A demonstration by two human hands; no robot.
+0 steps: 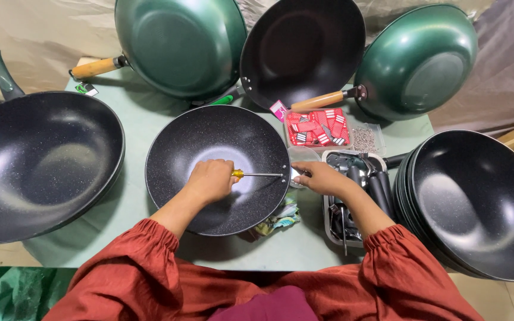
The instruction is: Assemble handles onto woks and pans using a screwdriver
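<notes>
The black speckled wok (218, 169) lies in the middle of the pale green worktop (132, 119), just in front of the person, with its hollow side up. The left hand (211, 180) is inside the bowl, its grip closed around the yellow handle of a screwdriver (256, 175). The thin metal shaft lies level across the bowl and points at the right rim, probably because a fastening sits there on the wall. The right hand (323, 178) is at this same rim from outside, its fingers pinched on something small that I cannot make out; it seems to steady the part against the turning tool.

Under the near rim a crumpled cloth (278, 218) shows, perhaps so the round bottom does not roll. Beside the right hand stands a metal tray (352, 202) with dark handles, close enough to reach. Behind it are two clear boxes: one (318, 128) with red and white labels, one (366, 139) with small metal pieces.

Around the worktop I count three woks leaning at the back, two green (179, 44) (417, 59) and one black (301, 50), one large black wok (37, 163) at left, and a stack of black woks (471, 202) at right, whose number I cannot tell.
</notes>
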